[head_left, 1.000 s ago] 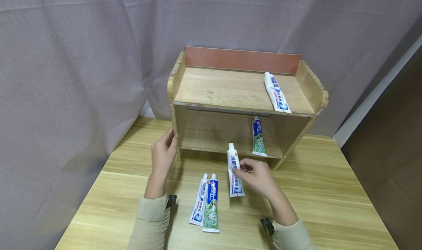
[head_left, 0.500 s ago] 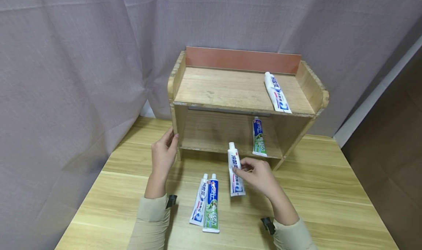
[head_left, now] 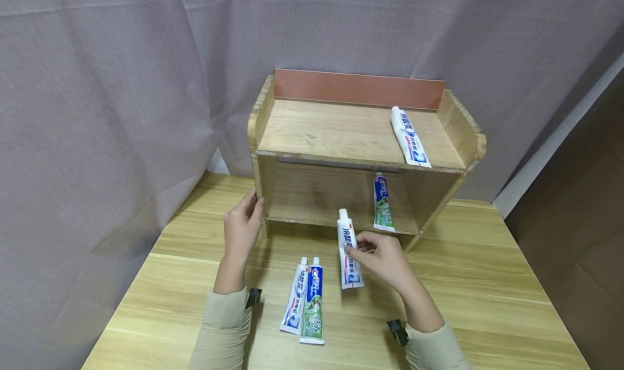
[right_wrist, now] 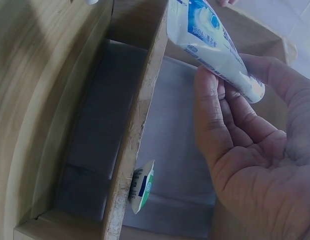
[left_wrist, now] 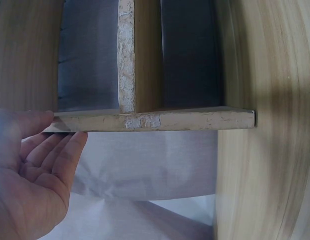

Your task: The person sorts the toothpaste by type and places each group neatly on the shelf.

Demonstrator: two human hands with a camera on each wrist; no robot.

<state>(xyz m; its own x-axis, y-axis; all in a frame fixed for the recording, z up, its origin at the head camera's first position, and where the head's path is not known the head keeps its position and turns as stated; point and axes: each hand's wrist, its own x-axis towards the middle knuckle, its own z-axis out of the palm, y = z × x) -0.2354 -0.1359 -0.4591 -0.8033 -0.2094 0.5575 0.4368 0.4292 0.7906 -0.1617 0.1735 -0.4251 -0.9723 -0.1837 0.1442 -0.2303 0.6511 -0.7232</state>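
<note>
My right hand (head_left: 382, 256) pinches a white toothpaste tube (head_left: 347, 251) between thumb and fingers, cap pointing away, raised in front of the lower shelf. The right wrist view shows the same tube (right_wrist: 209, 42) with the thumb on one side and fingertips on the other. At the left, my left hand (head_left: 242, 224) grips the side panel of the wooden rack (head_left: 258, 180); in the left wrist view, thumb and fingers (left_wrist: 65, 155) lie on opposite faces of that panel. On the table, a white tube (head_left: 294, 299) and a blue-green Crest tube (head_left: 313, 305) lie side by side.
A white toothpaste tube (head_left: 409, 137) lies on the upper shelf at the right. Another blue-green Crest tube (head_left: 382, 202) rests on the lower shelf, its end at the front edge. Behind the rack hangs a grey curtain (head_left: 341, 28); a brown panel (head_left: 580, 196) stands at the right.
My right hand has shifted the white tube slightly away from me and a little to the right. The left hand and the other tubes have stayed put.
</note>
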